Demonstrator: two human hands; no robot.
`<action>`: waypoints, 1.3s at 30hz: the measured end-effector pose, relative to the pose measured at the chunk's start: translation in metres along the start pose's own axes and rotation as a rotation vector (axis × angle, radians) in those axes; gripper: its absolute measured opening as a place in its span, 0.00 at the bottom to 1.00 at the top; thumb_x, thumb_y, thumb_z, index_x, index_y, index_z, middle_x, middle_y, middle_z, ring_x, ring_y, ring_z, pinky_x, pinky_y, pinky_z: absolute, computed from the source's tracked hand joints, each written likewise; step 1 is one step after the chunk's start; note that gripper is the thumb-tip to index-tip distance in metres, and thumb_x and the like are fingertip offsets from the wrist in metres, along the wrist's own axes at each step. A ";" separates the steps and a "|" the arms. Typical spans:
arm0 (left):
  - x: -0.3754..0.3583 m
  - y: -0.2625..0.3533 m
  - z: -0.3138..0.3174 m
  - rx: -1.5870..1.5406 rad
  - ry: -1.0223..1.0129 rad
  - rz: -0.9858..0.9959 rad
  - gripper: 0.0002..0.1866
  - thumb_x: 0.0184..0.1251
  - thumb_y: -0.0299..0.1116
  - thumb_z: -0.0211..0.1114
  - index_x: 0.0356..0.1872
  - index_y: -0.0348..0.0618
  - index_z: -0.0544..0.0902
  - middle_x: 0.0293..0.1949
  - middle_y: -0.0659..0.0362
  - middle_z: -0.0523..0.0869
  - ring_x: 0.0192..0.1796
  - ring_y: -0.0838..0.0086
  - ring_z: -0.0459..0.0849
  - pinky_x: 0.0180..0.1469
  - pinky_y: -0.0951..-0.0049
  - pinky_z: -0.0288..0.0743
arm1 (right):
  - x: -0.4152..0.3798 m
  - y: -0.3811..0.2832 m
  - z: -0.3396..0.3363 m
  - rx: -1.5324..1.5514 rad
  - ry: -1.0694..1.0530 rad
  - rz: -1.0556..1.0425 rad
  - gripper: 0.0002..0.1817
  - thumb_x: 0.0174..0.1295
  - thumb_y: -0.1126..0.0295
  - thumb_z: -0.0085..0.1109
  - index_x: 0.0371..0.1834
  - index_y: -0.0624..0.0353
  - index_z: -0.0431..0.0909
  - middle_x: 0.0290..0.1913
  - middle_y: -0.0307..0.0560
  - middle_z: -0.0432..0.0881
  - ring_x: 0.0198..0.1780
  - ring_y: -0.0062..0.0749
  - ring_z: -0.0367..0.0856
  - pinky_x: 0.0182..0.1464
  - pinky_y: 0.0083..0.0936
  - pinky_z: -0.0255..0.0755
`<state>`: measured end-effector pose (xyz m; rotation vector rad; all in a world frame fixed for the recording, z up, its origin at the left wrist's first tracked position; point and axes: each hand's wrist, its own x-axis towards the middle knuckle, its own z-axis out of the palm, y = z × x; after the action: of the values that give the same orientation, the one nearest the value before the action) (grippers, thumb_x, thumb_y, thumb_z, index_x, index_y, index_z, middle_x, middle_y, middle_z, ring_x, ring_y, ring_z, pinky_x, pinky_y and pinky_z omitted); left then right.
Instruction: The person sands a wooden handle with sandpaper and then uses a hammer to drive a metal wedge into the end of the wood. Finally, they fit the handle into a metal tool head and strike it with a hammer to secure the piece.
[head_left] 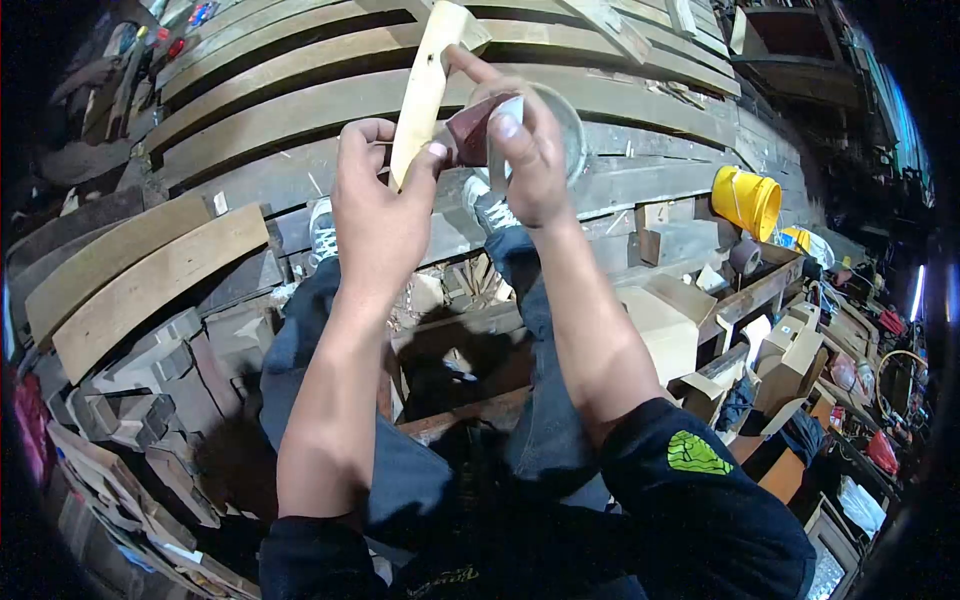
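My left hand grips a long pale wooden piece and holds it up, tilted slightly to the right. My right hand presses a folded reddish-brown sheet of sandpaper against the side of that piece, index finger stretched up along the wood. Both hands are raised in front of me above my legs in blue jeans and grey sneakers.
Curved wooden slats are stacked behind the hands. Bent planks and wood blocks lie at left. A yellow bucket, a tape roll and pale wood parts crowd the right side.
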<state>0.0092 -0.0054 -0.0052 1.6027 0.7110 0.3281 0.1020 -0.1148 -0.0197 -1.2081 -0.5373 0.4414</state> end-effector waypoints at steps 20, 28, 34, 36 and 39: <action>-0.005 0.004 0.000 0.183 0.091 0.278 0.15 0.65 0.32 0.63 0.49 0.35 0.75 0.43 0.49 0.79 0.45 0.64 0.79 0.49 0.66 0.72 | 0.006 0.001 -0.005 0.277 0.128 0.045 0.26 0.66 0.45 0.48 0.44 0.61 0.74 0.62 0.63 0.71 0.69 0.41 0.63 0.66 0.34 0.58; -0.009 0.004 0.001 0.322 0.104 0.335 0.21 0.55 0.26 0.70 0.51 0.37 0.78 0.43 0.55 0.78 0.40 0.73 0.76 0.46 0.73 0.72 | 0.012 0.004 -0.006 0.590 0.249 0.073 0.33 0.69 0.41 0.34 0.51 0.62 0.72 0.64 0.62 0.70 0.61 0.51 0.73 0.59 0.42 0.71; -0.008 0.008 0.000 0.186 -0.026 0.179 0.21 0.56 0.25 0.68 0.52 0.37 0.75 0.44 0.52 0.80 0.44 0.73 0.78 0.47 0.73 0.73 | 0.012 -0.001 -0.014 0.792 0.354 0.174 0.43 0.67 0.38 0.38 0.67 0.70 0.57 0.67 0.62 0.63 0.67 0.52 0.63 0.71 0.44 0.55; -0.008 0.011 0.000 -0.032 -0.121 -0.088 0.22 0.59 0.26 0.67 0.54 0.37 0.72 0.43 0.52 0.81 0.45 0.76 0.79 0.45 0.75 0.74 | 0.014 0.000 -0.017 0.928 0.466 0.201 0.40 0.69 0.39 0.35 0.64 0.70 0.61 0.62 0.61 0.69 0.62 0.52 0.70 0.66 0.44 0.63; -0.007 0.002 0.005 0.005 -0.040 0.203 0.20 0.63 0.27 0.64 0.54 0.36 0.71 0.42 0.53 0.82 0.43 0.76 0.80 0.45 0.76 0.75 | 0.014 0.002 -0.018 0.944 0.450 0.207 0.40 0.69 0.39 0.34 0.64 0.69 0.61 0.61 0.61 0.70 0.62 0.50 0.70 0.67 0.43 0.62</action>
<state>0.0070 -0.0140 -0.0027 1.6859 0.5192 0.4405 0.1238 -0.1197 -0.0240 -0.4122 0.1994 0.4947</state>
